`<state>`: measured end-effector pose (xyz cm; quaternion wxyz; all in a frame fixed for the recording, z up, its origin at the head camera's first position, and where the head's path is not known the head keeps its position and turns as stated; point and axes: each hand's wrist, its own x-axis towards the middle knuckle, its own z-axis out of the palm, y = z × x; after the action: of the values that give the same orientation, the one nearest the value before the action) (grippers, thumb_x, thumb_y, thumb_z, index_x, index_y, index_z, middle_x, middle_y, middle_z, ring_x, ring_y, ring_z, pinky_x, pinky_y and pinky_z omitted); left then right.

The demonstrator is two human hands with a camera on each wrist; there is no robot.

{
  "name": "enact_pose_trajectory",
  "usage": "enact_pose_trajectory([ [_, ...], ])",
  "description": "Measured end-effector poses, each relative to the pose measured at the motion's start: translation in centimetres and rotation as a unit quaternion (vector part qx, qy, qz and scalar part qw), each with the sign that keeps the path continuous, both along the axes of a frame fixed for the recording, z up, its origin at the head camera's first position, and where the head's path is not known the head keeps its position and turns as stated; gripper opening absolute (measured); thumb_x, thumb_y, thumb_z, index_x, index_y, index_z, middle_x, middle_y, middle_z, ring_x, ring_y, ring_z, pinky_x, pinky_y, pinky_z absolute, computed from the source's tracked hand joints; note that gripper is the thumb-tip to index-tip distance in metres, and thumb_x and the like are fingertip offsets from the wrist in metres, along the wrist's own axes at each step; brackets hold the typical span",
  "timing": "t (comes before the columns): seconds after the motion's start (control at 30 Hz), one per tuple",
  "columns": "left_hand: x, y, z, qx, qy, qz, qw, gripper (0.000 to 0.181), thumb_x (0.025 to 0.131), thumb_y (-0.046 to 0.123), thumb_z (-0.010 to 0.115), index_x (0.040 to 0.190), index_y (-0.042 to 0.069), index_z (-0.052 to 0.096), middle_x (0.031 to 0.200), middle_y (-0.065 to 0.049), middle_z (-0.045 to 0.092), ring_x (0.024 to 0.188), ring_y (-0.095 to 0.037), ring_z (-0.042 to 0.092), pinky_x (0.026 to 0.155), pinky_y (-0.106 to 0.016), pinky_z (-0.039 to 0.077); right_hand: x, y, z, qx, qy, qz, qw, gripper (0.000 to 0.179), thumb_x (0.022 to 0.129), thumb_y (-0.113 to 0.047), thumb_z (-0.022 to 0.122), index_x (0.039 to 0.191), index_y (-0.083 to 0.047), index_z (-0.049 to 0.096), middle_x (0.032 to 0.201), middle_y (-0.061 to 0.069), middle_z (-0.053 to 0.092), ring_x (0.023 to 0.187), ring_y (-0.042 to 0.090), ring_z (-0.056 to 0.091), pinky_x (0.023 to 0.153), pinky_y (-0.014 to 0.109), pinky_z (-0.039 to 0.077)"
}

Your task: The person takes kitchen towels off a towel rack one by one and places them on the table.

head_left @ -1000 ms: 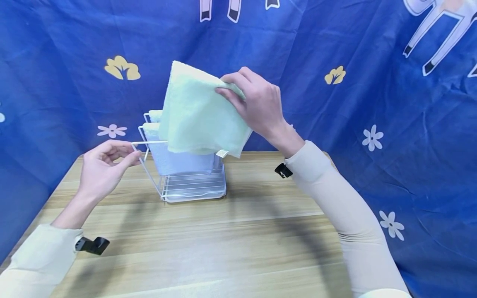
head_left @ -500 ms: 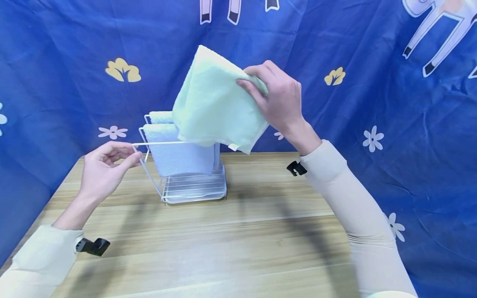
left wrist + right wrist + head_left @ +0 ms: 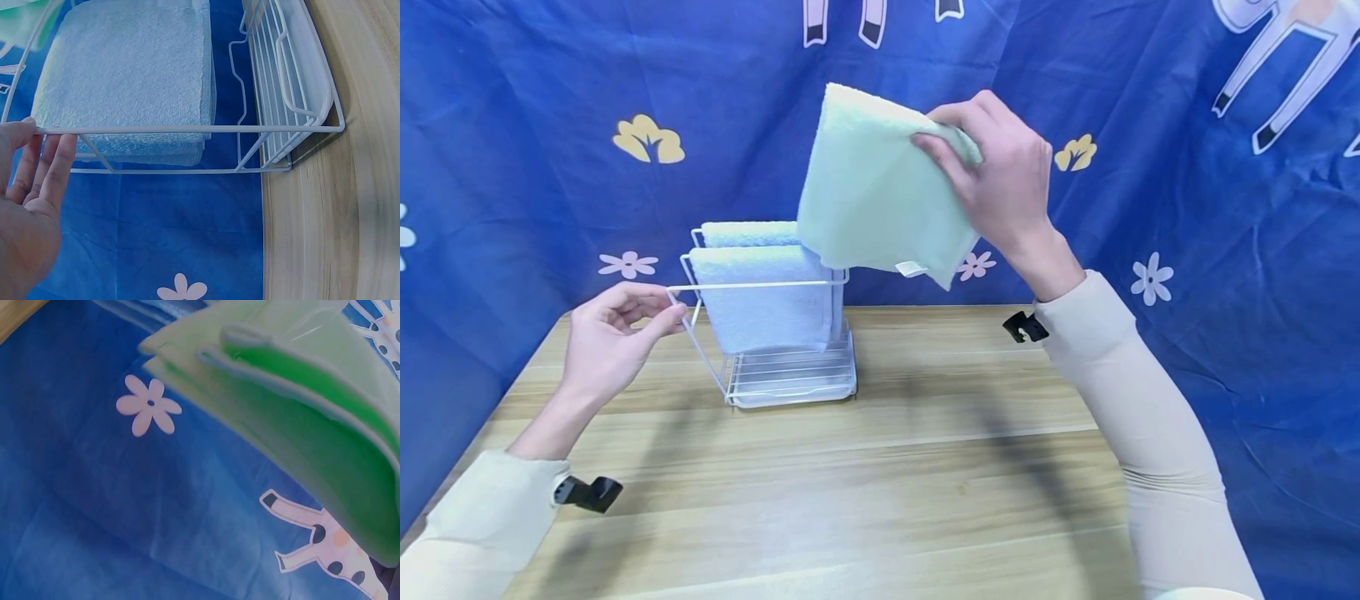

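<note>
Here, the right hand's (image 3: 1003, 171) grip pinches a pale green towel (image 3: 880, 187) at upper centre; the left hand's (image 3: 606, 333) grip, centre left, pinches the white rack (image 3: 760, 285) holding blue towels (image 3: 767, 317).

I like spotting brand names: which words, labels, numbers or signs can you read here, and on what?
Readable text: none.
White tag on the pale green towel in the right hand: too small to read.
Blue backdrop: printed flowers and animal figures, no lettering visible.
Wire rack and light blue towels: no lettering visible.
</note>
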<state>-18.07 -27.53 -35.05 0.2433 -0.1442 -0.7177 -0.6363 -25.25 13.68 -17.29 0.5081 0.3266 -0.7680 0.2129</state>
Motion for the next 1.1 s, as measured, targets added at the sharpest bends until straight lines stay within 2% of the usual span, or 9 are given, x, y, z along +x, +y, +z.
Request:
enact_pose_trajectory([
  [0.33, 0.1, 0.0, 0.1, -0.029, -0.002, 0.023, 0.9993, 0.026, 0.089, -0.016, 0.072, 0.103, 0.005, 0.074, 0.088, 0.01, 0.077, 0.074, 0.001, 0.076, 0.067, -0.014, 0.066, 0.3, 2.2, -0.1, 0.027, 0.008, -0.014, 0.9995, 0.039, 0.101, -0.043, 0.07, 0.103, -0.004, 0.078, 0.088, 0.018, 0.073, 0.07, 0.029, 0.061, 0.056, 0.025, 0.032],
  [0.6, 0.2, 0.1, 0.0, -0.013, 0.0, 0.009, 0.9999, 0.02, 0.089, -0.017, 0.072, 0.106, -0.01, 0.069, 0.087, 0.008, 0.077, 0.074, 0.0, 0.076, 0.067, -0.015, 0.066, 0.5, 4.0, -0.8, 0.041, 0.013, -0.025, 0.9988, 0.034, 0.1, -0.039, 0.073, 0.101, -0.005, 0.079, 0.085, 0.017, 0.072, 0.063, 0.028, 0.058, 0.052, 0.02, 0.024],
  [0.8, 0.2, 0.0, 0.0, -0.017, 0.0, 0.012, 0.9998, 0.021, 0.089, -0.017, 0.072, 0.106, -0.006, 0.071, 0.088, 0.009, 0.077, 0.074, 0.0, 0.076, 0.068, -0.014, 0.066, 0.8, 5.1, -1.6, 0.061, 0.013, -0.038, 0.9974, 0.031, 0.098, -0.036, 0.076, 0.1, -0.005, 0.078, 0.083, 0.016, 0.072, 0.059, 0.029, 0.057, 0.048, 0.024, 0.025],
  [0.97, 0.1, -0.1, -0.1, -0.01, -0.001, 0.004, 0.9999, 0.02, 0.089, -0.018, 0.071, 0.108, -0.013, 0.067, 0.088, 0.007, 0.076, 0.075, -0.001, 0.076, 0.068, -0.015, 0.066, 1.0, 6.0, -2.8, 0.086, 0.002, -0.048, 0.9952, 0.029, 0.099, -0.036, 0.075, 0.102, -0.007, 0.079, 0.084, 0.014, 0.072, 0.06, 0.028, 0.061, 0.045, 0.025, 0.029],
  [1.1, 0.0, -0.1, -0.1, -0.016, 0.0, 0.007, 0.9998, 0.02, 0.089, -0.017, 0.072, 0.108, -0.012, 0.068, 0.088, 0.008, 0.076, 0.076, -0.001, 0.076, 0.069, -0.015, 0.066, 1.1, 6.6, -4.0, 0.095, -0.001, -0.051, 0.9942, 0.027, 0.098, -0.035, 0.077, 0.1, -0.008, 0.079, 0.082, 0.013, 0.072, 0.061, 0.027, 0.062, 0.044, 0.027, 0.033],
])
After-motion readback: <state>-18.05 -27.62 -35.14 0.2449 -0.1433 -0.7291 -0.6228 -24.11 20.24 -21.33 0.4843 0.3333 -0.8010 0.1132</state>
